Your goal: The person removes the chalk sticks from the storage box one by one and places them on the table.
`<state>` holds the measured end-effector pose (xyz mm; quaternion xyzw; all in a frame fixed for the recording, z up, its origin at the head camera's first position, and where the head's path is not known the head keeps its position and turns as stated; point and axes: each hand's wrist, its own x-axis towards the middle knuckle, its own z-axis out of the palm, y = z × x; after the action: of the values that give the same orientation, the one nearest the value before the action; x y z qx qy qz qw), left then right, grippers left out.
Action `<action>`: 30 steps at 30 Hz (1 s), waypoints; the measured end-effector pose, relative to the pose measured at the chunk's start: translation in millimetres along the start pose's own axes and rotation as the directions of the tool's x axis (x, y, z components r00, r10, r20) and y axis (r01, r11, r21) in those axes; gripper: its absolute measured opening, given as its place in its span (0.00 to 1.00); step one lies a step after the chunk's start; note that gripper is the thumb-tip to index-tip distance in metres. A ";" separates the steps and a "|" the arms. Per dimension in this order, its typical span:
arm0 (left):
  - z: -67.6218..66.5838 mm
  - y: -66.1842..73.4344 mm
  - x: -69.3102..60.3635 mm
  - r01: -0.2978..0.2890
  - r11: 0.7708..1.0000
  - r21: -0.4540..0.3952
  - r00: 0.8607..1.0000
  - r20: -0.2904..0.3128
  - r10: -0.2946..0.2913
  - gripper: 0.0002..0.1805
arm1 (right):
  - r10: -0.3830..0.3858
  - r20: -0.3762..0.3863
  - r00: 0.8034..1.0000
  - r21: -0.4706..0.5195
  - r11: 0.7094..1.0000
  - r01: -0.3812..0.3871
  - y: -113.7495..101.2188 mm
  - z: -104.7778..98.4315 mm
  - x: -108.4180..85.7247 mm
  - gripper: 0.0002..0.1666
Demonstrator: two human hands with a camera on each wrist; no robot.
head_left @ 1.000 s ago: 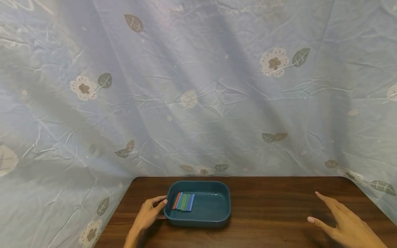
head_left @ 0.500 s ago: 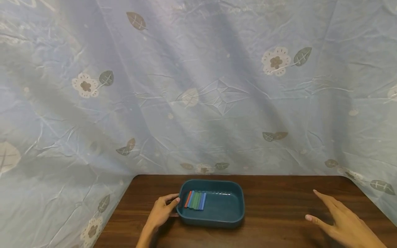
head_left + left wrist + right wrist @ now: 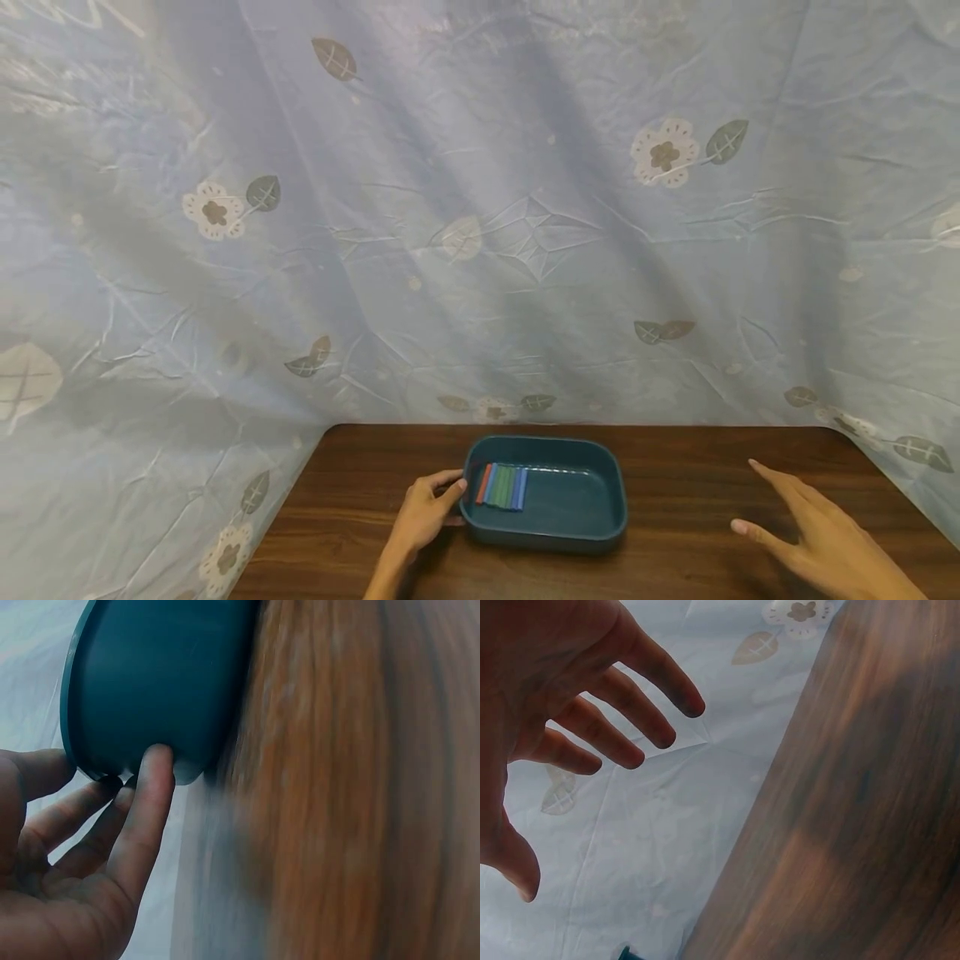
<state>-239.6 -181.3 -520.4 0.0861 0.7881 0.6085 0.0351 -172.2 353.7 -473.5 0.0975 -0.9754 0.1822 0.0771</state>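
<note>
A dark teal rectangular dish [image 3: 558,533] sits on the wooden table, left of the table's centre in the head view. Inside it, along its left end, lies a row of short coloured sticks [image 3: 502,487]: red, blue and green. My left hand [image 3: 420,517] is at the dish's left end, thumb at the rim. In the left wrist view, its fairly straight fingers [image 3: 154,787] reach the outer end wall [image 3: 165,682]. My right hand [image 3: 817,533] hovers over the table at right, fingers spread, holding nothing.
The brown wooden table [image 3: 675,467] has rounded far corners. A pale cloth [image 3: 480,333] with leaf and flower prints hangs behind it and at the sides. A stretch of tabletop lies between the dish and my right hand.
The dish has slid right across the table with the sticks inside, my left hand moving along with it. My right hand has shifted very slightly left, still spread.
</note>
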 end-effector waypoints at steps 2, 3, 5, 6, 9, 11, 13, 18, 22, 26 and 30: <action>4.9 1.0 0.0 -0.001 1.000 -0.006 1.000 0.001 0.001 0.26 | -0.004 0.001 1.000 0.007 1.000 0.004 -2.1 0.6 2.0 0.58; 7.1 1.6 0.0 -0.003 1.000 -0.010 1.000 0.002 0.003 0.26 | 0.000 0.003 1.000 0.013 1.000 0.000 -3.7 0.5 3.1 0.58; 11.2 3.2 -0.1 -0.007 1.000 -0.017 1.000 0.002 0.007 0.26 | -0.002 0.003 1.000 0.024 1.000 0.002 -7.0 0.8 5.5 0.57; 12.9 3.8 -0.3 -0.009 1.000 -0.016 1.000 0.002 0.009 0.26 | -0.008 -0.001 1.000 0.028 1.000 0.008 -8.8 1.0 6.8 0.57; 17.5 5.2 -0.3 -0.012 1.000 -0.020 1.000 0.002 0.012 0.26 | -0.029 -0.019 0.999 0.054 0.998 0.030 -16.1 1.1 9.6 0.55; 20.3 5.8 -0.1 -0.015 1.000 -0.023 1.000 0.000 0.015 0.26 | -0.061 -0.036 0.998 0.071 0.995 0.063 -21.8 1.9 11.8 0.54; 23.1 6.3 0.4 -0.019 0.999 -0.031 1.000 -0.006 0.019 0.26 | -0.088 -0.054 0.995 0.098 0.991 0.093 -29.1 2.3 14.3 0.52; 29.7 7.7 2.4 -0.024 0.999 -0.039 1.000 -0.015 0.024 0.25 | -0.141 -0.081 0.987 0.159 0.975 0.152 -48.8 3.5 24.1 0.49; 35.3 9.6 3.6 -0.020 0.999 -0.044 1.000 -0.018 0.019 0.25 | -0.158 -0.083 0.984 0.204 0.964 0.172 -62.7 5.7 31.5 0.47; 41.0 11.4 3.4 -0.018 0.998 -0.065 1.000 -0.018 0.016 0.25 | -0.170 -0.061 0.984 0.263 0.948 0.180 -74.5 10.0 39.4 0.46; 45.3 11.6 3.4 -0.020 0.997 -0.077 0.999 -0.029 0.018 0.24 | -0.191 -0.020 0.981 0.308 0.933 0.188 -84.9 15.0 49.0 0.46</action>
<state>-234.7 -134.7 -520.6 0.0835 0.7634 0.6401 0.0217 -202.9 262.5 -449.2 0.2028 -0.9214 0.3233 0.0731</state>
